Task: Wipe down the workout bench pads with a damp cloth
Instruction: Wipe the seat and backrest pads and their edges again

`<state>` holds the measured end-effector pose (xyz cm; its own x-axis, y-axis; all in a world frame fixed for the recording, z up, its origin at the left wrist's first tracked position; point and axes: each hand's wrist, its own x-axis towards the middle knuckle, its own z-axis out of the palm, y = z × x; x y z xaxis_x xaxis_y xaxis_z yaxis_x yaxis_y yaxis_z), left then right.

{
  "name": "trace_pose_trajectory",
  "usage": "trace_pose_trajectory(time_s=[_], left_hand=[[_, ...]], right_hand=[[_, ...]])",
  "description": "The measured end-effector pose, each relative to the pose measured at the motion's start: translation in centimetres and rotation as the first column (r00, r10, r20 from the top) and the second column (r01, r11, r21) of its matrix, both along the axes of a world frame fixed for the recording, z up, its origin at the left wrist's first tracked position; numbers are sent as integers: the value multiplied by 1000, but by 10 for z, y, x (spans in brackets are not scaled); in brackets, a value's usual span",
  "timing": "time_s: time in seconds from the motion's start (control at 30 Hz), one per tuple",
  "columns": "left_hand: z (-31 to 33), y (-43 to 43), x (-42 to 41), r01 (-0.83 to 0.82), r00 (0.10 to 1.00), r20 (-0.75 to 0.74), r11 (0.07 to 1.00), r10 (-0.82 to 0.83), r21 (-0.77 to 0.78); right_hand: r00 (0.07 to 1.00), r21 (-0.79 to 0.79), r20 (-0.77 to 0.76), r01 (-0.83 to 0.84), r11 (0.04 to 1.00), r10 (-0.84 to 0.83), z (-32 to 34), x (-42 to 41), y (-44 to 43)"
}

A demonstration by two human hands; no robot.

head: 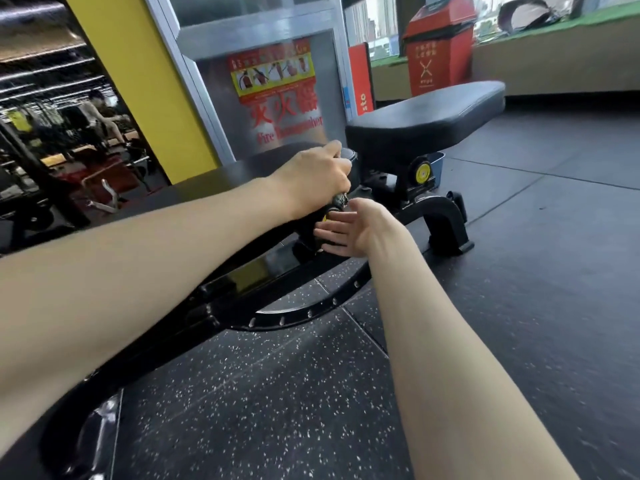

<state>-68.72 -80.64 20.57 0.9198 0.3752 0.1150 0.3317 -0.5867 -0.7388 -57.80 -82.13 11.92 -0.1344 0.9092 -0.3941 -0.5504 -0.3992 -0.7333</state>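
Your left hand (311,174) fingers curl on back pad (221,181) end | right hand (353,230) fingers spread by yellow knob (325,218) | seat pad (426,116) far right | no cloth seen | pad may drop, pinching you

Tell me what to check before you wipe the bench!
1. Cloth in hand: not ok, none in view.
2. Left hand free: not ok, it grips the end of the back pad.
3. Right hand free: ok, open and holding nothing.
4. Seat pad bare: ok.
5. Water in the blue tub: cannot tell.
6. Back pad locked: cannot tell.
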Motion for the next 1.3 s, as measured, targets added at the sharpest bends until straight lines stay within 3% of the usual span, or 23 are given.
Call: trace_pose_trajectory(time_s=[0.17, 0.2, 0.27, 0.33, 0.37, 0.43, 0.57, 0.67, 0.77, 0.87, 0.93, 1.0, 1.07, 1.17, 1.23, 1.3], left_hand=[[3, -20, -17, -250, 940, -269, 959, 208, -132], [7, -24, -16, -254, 946, -251, 949, 203, -188], [19, -19, -3, -137, 990, -25, 960, 135, -245], [20, 1, 18, -77, 962, 242, 978, 124, -193], [19, 7, 32, -112, 951, 267, 978, 156, -175], [4, 18, 50, -228, 956, 160, 966, 246, -121], [-27, 17, 31, -183, 951, -193, 945, 240, 270], [-43, 7, 9, -167, 905, -345, 954, 249, 250], [-28, 2, 34, -68, 963, -227, 949, 142, 306], [-16, 19, 61, -146, 989, 3, 961, 150, 235], [-25, 17, 53, -193, 981, 11, 957, 196, 218], [-52, 12, 29, -198, 966, -105, 937, 236, 287], [-76, 0, 7, -210, 936, -224, 943, 270, 259], [-66, -7, 14, -156, 966, -158, 950, 204, 272], [-43, -4, 40, -95, 990, -63, 935, 124, 343], [-26, 7, 54, -99, 991, -54, 948, 121, 301]], right_hand=[[995, 10, -95, 24, 1000, -23, 6, -16, 2], [994, 7, -103, 36, 999, -35, 5, -13, 2], [988, 7, -141, 65, 998, -63, 2, -4, 2], [978, -1, -195, 74, 997, -72, 0, 3, 1], [968, -4, -235, 85, 996, -84, -1, 5, 0], [938, -3, -330, 112, 994, -107, -2, 9, 2], [891, -41, -425, 158, 987, -160, -4, 14, 10], [925, -91, -349, 126, 988, -150, -11, 16, 9], [958, -109, -236, 140, 984, -163, -12, 26, 10], [942, -104, -278, 164, 981, -187, -11, 29, 9], [925, -77, -339, 156, 985, -173, -13, 27, 10], [917, -76, -365, 145, 987, -162, -17, 25, 12], [941, -121, -308, 110, 987, -143, -20, 19, 11], [958, -182, -221, 142, 973, -181, -19, 18, 9], [953, -170, -223, 167, 971, -203, -19, 20, 10], [950, -142, -246, 162, 976, -193, -19, 17, 12]])
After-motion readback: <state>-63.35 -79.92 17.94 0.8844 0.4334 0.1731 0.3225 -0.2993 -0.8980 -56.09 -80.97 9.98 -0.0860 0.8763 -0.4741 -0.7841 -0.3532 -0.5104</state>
